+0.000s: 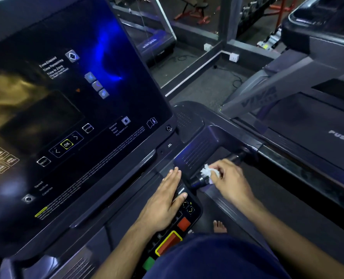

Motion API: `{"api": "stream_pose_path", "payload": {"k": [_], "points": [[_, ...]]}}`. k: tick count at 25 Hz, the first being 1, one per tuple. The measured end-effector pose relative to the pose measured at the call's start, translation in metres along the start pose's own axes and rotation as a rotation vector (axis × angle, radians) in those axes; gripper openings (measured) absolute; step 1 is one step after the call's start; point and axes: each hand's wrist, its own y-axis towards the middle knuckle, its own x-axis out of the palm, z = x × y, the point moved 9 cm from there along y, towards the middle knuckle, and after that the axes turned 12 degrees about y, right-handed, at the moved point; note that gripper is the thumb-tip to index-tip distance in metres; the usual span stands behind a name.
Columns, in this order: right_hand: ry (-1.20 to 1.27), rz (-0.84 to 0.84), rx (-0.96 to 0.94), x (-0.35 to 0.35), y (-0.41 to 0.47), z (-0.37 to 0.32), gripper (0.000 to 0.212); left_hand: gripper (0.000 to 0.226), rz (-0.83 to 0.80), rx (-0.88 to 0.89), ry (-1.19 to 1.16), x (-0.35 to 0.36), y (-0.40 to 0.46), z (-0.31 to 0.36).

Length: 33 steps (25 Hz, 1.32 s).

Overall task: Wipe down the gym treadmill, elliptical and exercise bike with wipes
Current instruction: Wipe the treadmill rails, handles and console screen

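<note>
I stand on a dark treadmill whose large glossy console (70, 101) fills the left of the head view. My right hand (229, 182) is shut on a crumpled white wipe (209, 172), pressed against the black handlebar grip (199, 181) at the console's right side. My left hand (165, 200) lies flat with fingers together on the button panel (189, 208) below the screen, holding nothing. The far part of the handlebar is hidden under my right hand.
A red stop button in a yellow frame (168, 243) and a green button (149, 262) sit near my body. A second treadmill (316, 109) stands close on the right. My bare foot (219, 226) rests on the belt. A glass partition (163, 37) lies ahead.
</note>
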Motion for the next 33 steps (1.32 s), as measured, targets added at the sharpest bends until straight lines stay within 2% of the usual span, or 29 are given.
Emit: {"api": "stream_pose_path", "payload": {"k": [2, 5, 7, 11, 13, 16, 18, 20, 23, 25, 27, 31, 33], "points": [[0.035, -0.038, -0.049, 0.001, 0.007, -0.018, 0.013, 0.069, -0.002, -0.016, -0.004, 0.0, 0.0, -0.003], [-0.041, 0.103, -0.166, -0.034, 0.057, -0.038, 0.011, 0.071, -0.003, -0.011, -0.02, 0.0, 0.001, -0.004], [-0.139, 0.155, -0.18, -0.051, 0.093, -0.039, 0.011, 0.071, -0.016, -0.019, -0.029, 0.0, 0.001, -0.005], [-0.329, 0.05, -0.063, -0.034, 0.121, -0.008, 0.011, 0.071, -0.018, -0.024, -0.03, -0.003, 0.0, -0.003], [-0.383, 0.011, -0.065, -0.017, 0.119, 0.0, 0.01, 0.07, -0.011, -0.024, -0.018, -0.003, -0.001, -0.002], [-0.342, 0.02, -0.016, -0.003, 0.126, -0.002, 0.002, 0.069, -0.015, -0.027, -0.012, -0.003, 0.0, -0.002], [-0.222, 0.052, 0.05, 0.003, 0.124, -0.003, 0.007, 0.069, -0.011, -0.028, -0.024, -0.003, 0.0, -0.003], [-0.159, -0.058, 0.009, 0.03, 0.107, -0.014, 0.007, 0.07, -0.013, -0.02, -0.031, -0.003, 0.001, -0.003], [-0.109, -0.366, -0.029, 0.091, 0.077, -0.037, 0.01, 0.07, -0.023, -0.017, -0.022, -0.002, 0.003, -0.004], [-0.131, -0.447, -0.044, 0.107, 0.072, -0.041, 0.012, 0.071, -0.021, -0.017, -0.023, -0.002, 0.002, -0.004], [-0.155, -0.421, -0.062, 0.098, 0.079, -0.036, 0.01, 0.072, -0.015, -0.01, -0.027, -0.002, 0.002, -0.004], [-0.33, -0.109, -0.113, 0.028, 0.118, -0.023, 0.009, 0.073, -0.019, -0.011, -0.022, 0.0, 0.002, -0.006], [-0.47, -0.065, -0.102, 0.007, 0.134, -0.016, 0.012, 0.074, -0.02, -0.015, -0.024, -0.001, 0.002, -0.006]]}}
